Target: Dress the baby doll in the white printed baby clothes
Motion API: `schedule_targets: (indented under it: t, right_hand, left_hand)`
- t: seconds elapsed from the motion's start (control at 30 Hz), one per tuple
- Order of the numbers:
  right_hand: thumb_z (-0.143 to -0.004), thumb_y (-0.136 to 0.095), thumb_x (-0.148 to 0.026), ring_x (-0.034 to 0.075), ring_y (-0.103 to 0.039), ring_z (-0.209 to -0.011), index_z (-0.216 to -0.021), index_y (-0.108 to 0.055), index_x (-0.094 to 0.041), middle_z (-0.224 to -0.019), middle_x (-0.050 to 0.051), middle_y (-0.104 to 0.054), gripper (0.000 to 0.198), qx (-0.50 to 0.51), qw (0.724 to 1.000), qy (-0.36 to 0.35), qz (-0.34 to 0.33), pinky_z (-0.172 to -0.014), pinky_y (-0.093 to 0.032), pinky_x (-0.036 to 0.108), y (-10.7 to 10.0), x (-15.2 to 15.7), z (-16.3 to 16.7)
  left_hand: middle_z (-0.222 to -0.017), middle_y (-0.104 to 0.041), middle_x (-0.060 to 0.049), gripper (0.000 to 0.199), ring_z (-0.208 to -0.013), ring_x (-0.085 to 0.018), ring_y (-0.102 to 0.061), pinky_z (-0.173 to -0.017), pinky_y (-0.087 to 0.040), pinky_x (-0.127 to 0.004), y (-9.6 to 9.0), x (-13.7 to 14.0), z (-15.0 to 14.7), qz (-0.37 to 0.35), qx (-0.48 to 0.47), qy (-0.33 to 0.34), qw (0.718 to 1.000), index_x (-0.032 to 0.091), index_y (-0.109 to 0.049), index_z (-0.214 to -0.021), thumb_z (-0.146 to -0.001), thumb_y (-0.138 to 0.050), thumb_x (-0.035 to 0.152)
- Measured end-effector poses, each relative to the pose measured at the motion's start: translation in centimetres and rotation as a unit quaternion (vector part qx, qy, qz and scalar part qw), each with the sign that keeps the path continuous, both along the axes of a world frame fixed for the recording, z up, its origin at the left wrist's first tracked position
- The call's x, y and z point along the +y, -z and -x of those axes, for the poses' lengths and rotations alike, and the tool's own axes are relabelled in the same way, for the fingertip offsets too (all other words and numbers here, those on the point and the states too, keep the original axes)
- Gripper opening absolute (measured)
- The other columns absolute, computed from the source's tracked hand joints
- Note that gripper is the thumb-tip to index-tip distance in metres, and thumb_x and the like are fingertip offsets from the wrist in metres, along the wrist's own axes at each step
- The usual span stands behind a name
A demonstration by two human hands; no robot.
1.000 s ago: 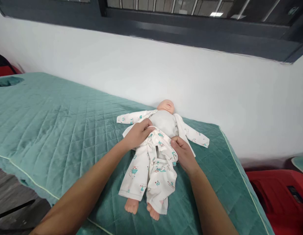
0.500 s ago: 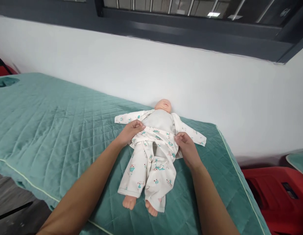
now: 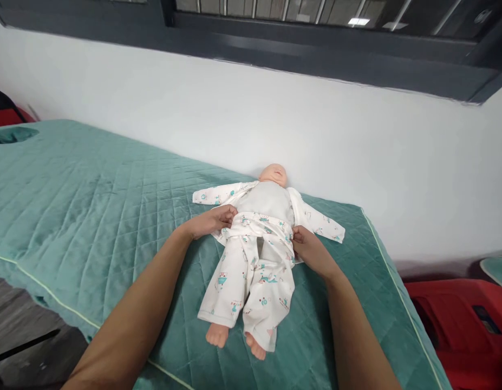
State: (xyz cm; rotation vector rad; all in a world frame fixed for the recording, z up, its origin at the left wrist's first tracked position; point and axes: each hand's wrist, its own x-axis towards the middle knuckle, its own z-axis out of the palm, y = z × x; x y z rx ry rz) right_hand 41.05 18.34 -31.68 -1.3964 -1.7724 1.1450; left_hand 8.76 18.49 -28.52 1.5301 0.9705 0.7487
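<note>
A baby doll (image 3: 274, 174) lies on its back, head toward the wall and bare feet toward me. It wears a white printed jacket (image 3: 321, 219), spread apart at the front over a grey-white torso, and matching printed pants (image 3: 269, 290). At the left side of the waistband, my left hand (image 3: 218, 219) has its fingers closed on the pants' edge. My right hand (image 3: 310, 246) pinches the pants at the other hip, its fingertips partly hidden by the cloth. The waistband lies across the doll's belly.
A green quilted cover (image 3: 112, 216) spreads over the bed under the doll, with a hole (image 3: 14, 135) at its far left. Behind it rises a white wall (image 3: 173, 103) below a dark window frame (image 3: 251, 43). A red plastic object (image 3: 462, 325) stands at the right.
My left hand has shifted slightly outward and down along the waistband, its wrist lower. The waist cloth now looks more bunched and level. My right hand stays at the hip; the view has moved slightly.
</note>
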Motion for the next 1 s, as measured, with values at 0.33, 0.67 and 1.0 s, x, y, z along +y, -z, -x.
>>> schedule_targets:
  t: [0.33,0.67,1.0]
  right_hand:
    - [-0.071,-0.065,-0.028,0.009,-0.043,-0.054,-0.082,-0.046,-0.024,-0.068,-0.007,-0.056,0.022,0.109,0.991,0.015,0.071,-0.052,-0.032,0.022,-0.5,-0.5,1.0]
    - [-0.068,-0.074,-0.027,0.01,-0.051,-0.063,-0.088,-0.053,-0.021,-0.077,-0.004,-0.059,0.029,0.167,0.982,-0.008,0.089,-0.056,-0.04,0.021,-1.5,-1.0,0.7]
    - [-0.068,-0.077,-0.029,0.01,-0.052,-0.064,-0.083,-0.059,-0.02,-0.074,-0.003,-0.06,0.025,0.165,0.98,-0.039,0.105,-0.058,-0.039,0.022,-1.6,-0.9,0.1]
  left_hand:
    - [-0.078,-0.047,0.002,0.014,-0.074,-0.014,-0.041,-0.067,-0.035,-0.023,0.8,0.4,0.1,-0.039,0.034,-0.024,0.998,0.019,-0.054,-0.091,-0.081,-0.06,0.027]
    - [-0.075,-0.046,0.005,0.023,-0.066,-0.01,-0.041,-0.058,-0.032,-0.021,1.9,0.6,-0.2,-0.01,-0.029,-0.019,0.999,0.02,-0.047,-0.088,-0.069,-0.059,0.016]
    - [-0.075,-0.052,0.003,0.012,-0.066,-0.011,-0.044,-0.056,-0.033,-0.022,1.6,0.5,-0.6,-0.067,0.04,-0.069,0.995,0.02,-0.046,-0.084,-0.076,-0.054,0.022]
